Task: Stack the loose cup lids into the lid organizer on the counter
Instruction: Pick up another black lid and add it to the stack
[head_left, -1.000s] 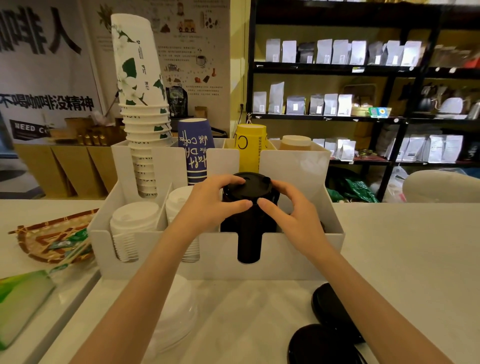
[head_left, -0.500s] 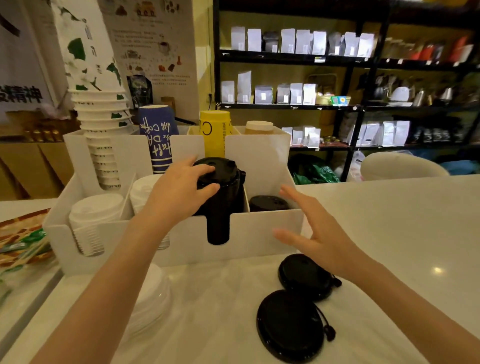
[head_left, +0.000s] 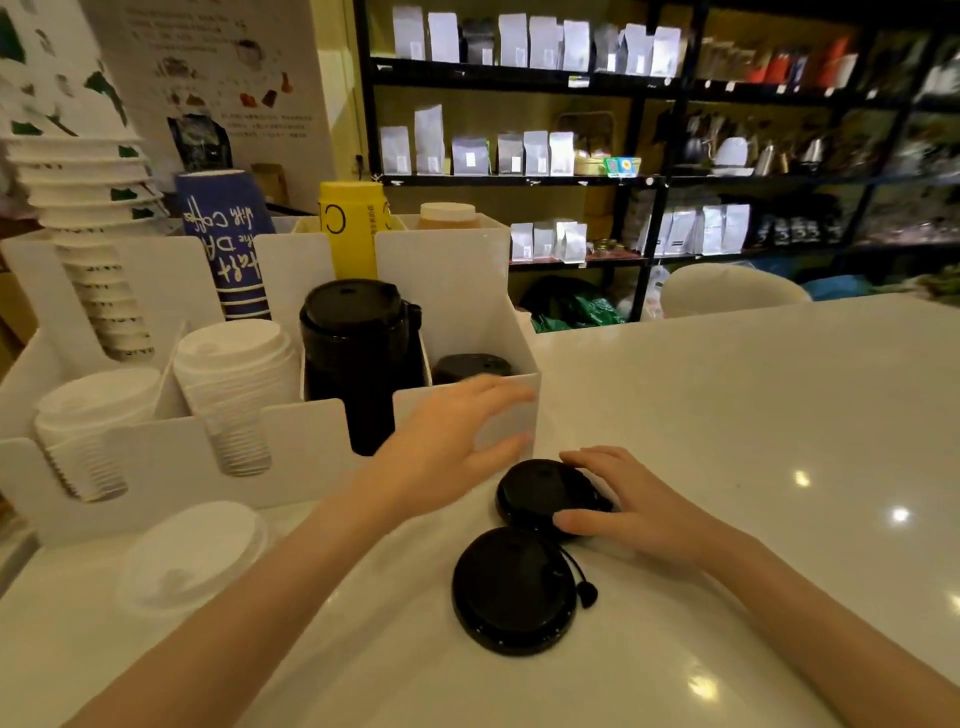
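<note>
On the white surface (head_left: 727, 415) just in front of the white plastic lid organizer (head_left: 291, 457), the right hand (head_left: 639, 509) curls around the far pile of round black plastic lids (head_left: 540, 493), gripping its edges. Nearer black lid pile (head_left: 511, 590) lies loose. Left hand (head_left: 441, 452) hovers open, blurred, before the organizer's right corner; tall black lid stack (head_left: 358, 358) fills the slot behind.

Black lids (head_left: 514, 590) are showing smooth, semi-matt plastic; the white tabletop (head_left: 727, 415) is reflecting glossily; the lid organizer (head_left: 156, 467) is appearing matt white plastic.
</note>
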